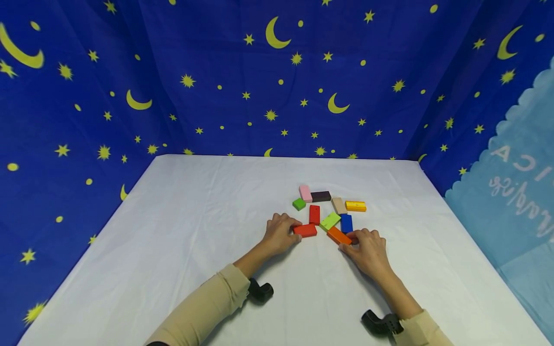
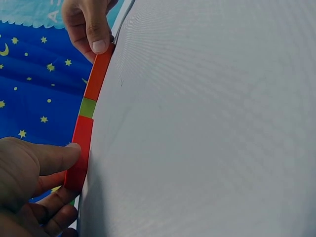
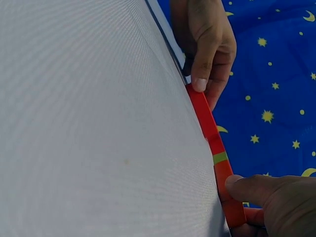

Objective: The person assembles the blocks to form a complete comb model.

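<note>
Between thumb and fingers, my left hand [image 1: 280, 234] pinches the left end of a red block [image 1: 305, 230] lying on the white table. My right hand [image 1: 367, 251] holds an orange block [image 1: 339, 236] by its near right end, thumb in front and fingers behind. Behind the orange block lie a lime green block [image 1: 330, 221] and a blue block [image 1: 346, 223]. A second red block [image 1: 314, 215] stretches away just behind the first one. In the left wrist view, the thumb lies on the near face of the held red block [image 2: 80, 153].
Farther back lie a green block [image 1: 299, 204], a pink block [image 1: 305, 193], a dark brown block [image 1: 321, 196], a beige block [image 1: 339, 205] and a yellow block [image 1: 356, 206]. Blue star-and-moon cloth [image 1: 233, 67] hangs behind the table [image 1: 190, 216]. Black wrist mounts [image 1: 261, 291] sit near both sleeves.
</note>
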`<state>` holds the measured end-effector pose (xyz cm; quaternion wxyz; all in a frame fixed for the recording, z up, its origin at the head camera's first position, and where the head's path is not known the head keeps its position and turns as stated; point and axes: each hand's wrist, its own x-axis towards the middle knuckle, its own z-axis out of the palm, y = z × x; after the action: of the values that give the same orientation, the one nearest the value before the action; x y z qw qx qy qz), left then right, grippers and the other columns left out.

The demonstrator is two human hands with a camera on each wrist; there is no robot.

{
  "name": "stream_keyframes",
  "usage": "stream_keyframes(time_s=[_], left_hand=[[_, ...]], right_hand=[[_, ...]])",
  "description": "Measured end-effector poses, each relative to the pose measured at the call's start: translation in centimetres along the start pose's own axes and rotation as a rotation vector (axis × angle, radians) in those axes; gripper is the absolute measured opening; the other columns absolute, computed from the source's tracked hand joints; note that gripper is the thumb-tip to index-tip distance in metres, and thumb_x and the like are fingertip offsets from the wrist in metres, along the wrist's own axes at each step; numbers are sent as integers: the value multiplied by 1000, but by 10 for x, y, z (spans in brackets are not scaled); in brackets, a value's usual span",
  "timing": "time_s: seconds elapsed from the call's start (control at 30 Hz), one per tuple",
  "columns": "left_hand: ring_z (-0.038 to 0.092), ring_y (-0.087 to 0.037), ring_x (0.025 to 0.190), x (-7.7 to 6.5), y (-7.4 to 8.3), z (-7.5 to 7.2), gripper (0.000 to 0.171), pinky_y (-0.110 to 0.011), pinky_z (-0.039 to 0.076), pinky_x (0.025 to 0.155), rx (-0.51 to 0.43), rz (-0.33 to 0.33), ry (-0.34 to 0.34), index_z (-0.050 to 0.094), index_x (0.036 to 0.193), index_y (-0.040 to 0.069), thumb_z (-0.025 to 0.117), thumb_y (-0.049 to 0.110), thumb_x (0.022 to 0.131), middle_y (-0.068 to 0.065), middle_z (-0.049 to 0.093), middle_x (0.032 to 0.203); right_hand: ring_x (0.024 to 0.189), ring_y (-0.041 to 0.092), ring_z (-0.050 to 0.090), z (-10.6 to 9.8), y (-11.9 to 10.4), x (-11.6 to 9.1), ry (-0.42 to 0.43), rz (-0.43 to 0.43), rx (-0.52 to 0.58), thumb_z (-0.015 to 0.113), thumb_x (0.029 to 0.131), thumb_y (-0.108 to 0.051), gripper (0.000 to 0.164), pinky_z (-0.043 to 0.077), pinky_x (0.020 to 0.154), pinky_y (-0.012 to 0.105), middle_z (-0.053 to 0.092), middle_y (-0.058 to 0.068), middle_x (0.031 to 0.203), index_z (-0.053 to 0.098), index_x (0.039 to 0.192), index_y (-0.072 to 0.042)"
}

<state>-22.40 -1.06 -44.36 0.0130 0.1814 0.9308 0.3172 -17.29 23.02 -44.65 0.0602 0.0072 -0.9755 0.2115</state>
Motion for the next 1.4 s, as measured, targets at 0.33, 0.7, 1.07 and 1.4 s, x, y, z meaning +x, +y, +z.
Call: stream_keyframes(time_s=[0.33, 0.7, 1.07, 1.4], left_hand=[[43, -19, 91, -1, 0, -2, 31, -32, 29, 78, -10, -17, 0, 71, 109, 12, 74, 19, 79, -5, 62, 96], [44, -21, 94, 2, -15, -20, 31, -34, 30, 80, -29, -38, 30, 69, 111, 10, 70, 16, 81, -9, 61, 100], [46, -26, 100, 10, -36, -51, 31, -39, 31, 83, -55, -103, 143, 68, 112, 9, 69, 18, 82, -11, 62, 106], [45, -30, 105, 21, -55, -69, 36, -44, 29, 91, -82, -184, 183, 66, 118, 8, 68, 21, 84, -14, 60, 112]], right_hand=[[85, 26, 46, 1, 0, 0, 20, -15, 5, 75, 78, -31, 40, 28, 71, 37, 65, 12, 92, 68, 103, -1], [87, 26, 48, 2, -12, -1, 52, -65, 32, 76, 77, -32, 39, 27, 73, 35, 64, 9, 89, 70, 101, -2], [85, 24, 47, 9, -41, 10, 87, -148, 105, 77, 76, -29, 34, 27, 73, 35, 65, 8, 90, 71, 99, -4], [82, 21, 48, 25, -74, 38, 105, -200, 176, 77, 76, -28, 31, 27, 72, 33, 65, 7, 84, 72, 97, -5]])
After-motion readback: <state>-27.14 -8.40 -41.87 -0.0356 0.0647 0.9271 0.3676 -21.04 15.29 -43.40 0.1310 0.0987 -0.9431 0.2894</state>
